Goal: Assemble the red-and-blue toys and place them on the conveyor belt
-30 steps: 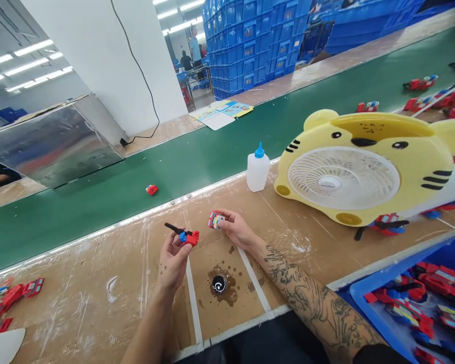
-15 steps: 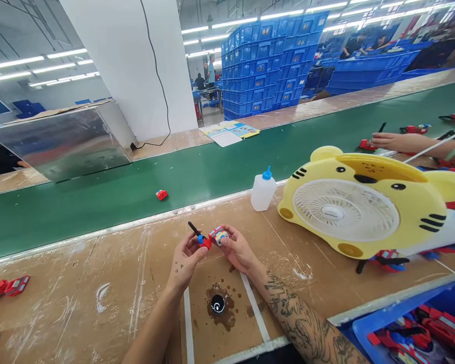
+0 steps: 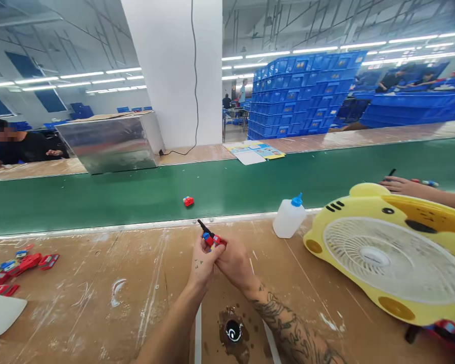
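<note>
On the left, a pile of red and blue toy parts lay on the brown table, and a wide stretch of tabletop ran from there to the person, good room for the left elbow. A pale strip marked the table's far edge; past it, one red piece sat on the green belt. The left hand pinched a little red and blue toy, its black stick pointing up at that edge. The right hand was curled tight on the toy's other end, its fingertips hidden. I guessed they were pressing bits together, which called for a firm hold and small pushes. Below was a round black thing in a wet patch. A bottle and yellow fan made the right side tighter.
</note>
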`<move>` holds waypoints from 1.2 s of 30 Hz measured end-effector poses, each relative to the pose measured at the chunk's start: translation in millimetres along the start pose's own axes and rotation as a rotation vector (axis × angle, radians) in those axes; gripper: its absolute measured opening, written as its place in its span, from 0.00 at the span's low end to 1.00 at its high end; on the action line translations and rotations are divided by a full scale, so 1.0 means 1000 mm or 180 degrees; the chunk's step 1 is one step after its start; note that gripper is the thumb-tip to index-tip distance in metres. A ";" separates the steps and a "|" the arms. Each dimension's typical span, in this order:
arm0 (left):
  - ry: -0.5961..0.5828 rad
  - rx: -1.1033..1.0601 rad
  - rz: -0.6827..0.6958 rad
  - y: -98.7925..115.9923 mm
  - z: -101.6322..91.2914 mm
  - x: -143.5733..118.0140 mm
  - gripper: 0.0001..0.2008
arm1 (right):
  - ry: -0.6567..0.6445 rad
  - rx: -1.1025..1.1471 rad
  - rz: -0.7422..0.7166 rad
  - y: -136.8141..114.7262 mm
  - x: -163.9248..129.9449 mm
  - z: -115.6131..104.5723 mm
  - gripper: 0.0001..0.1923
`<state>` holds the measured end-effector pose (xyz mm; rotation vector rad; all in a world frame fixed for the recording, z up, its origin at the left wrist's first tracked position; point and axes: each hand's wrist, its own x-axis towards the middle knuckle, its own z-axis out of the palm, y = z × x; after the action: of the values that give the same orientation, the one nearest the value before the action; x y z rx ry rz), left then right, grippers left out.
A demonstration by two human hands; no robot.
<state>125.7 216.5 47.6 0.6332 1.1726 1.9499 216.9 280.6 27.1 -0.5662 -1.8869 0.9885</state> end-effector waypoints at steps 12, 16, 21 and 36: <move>0.0522 0.2780 0.0125 0.054 -0.136 0.172 0.37 | -0.1277 -0.1375 -0.0202 0.075 0.161 0.066 0.16; 0.0204 0.4074 -0.0291 0.073 -0.153 0.229 0.42 | -0.1697 -0.1762 -0.0409 0.105 0.215 0.092 0.30; -0.0254 0.5107 -0.1065 0.071 -0.148 0.269 0.25 | -0.2168 -0.2156 -0.0574 0.114 0.240 0.111 0.27; 0.0372 0.4790 0.0147 0.052 -0.138 0.171 0.43 | -0.0755 0.0752 0.1119 0.068 0.052 -0.003 0.27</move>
<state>-93.6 268.7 36.0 1.2336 2.6249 0.7946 194.0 357.9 -1.8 -0.6764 -1.8729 1.5436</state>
